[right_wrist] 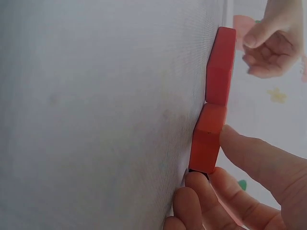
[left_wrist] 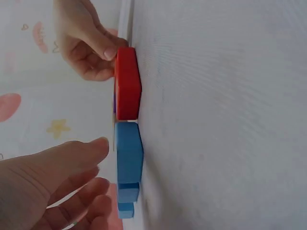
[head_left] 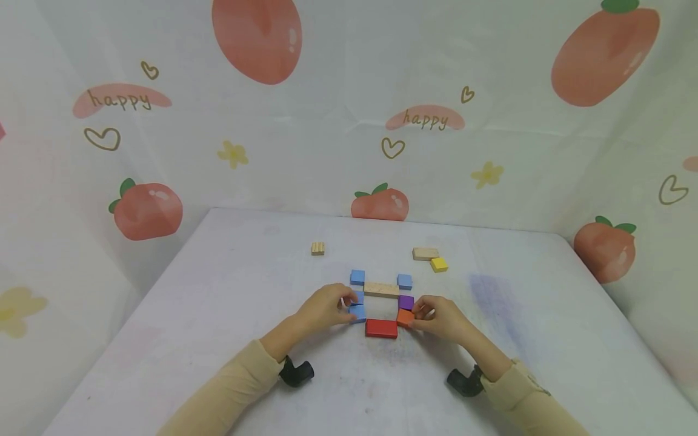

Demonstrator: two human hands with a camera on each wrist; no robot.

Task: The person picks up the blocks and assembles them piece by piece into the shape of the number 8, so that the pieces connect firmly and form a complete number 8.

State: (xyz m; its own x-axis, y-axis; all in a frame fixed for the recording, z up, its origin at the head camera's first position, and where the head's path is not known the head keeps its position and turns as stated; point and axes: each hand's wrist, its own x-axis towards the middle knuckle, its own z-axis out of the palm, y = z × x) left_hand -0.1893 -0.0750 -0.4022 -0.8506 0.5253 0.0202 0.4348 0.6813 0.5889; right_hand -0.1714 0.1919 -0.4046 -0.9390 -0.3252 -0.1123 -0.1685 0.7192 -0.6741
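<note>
Nearest, a red block [head_left: 381, 329] was laid on the white table [head_left: 349, 387], with an orange block [head_left: 405, 318] set against its right end and a blue block [head_left: 357, 313] just beside its left. The orange block was pinched between thumb and finger of the right hand [head_left: 446, 320]; nothing was gripped by the left hand [head_left: 326, 307], its fingers loosely curled and its thumb tip apart from the blue block. The step in hand was judged to be the lining up of both sides; for the next move, a gentle nudge and clean release seemed called for. Beyond were set a purple block [head_left: 406, 302], a second blue block [head_left: 359, 297] and a long wooden block [head_left: 382, 290], flanked by a third blue block [head_left: 357, 277] and a fourth blue block [head_left: 405, 281]. Farther off, a yellow block [head_left: 438, 264], a spare wooden block [head_left: 425, 254] and a ridged wooden piece [head_left: 318, 248] were left untouched.
</note>
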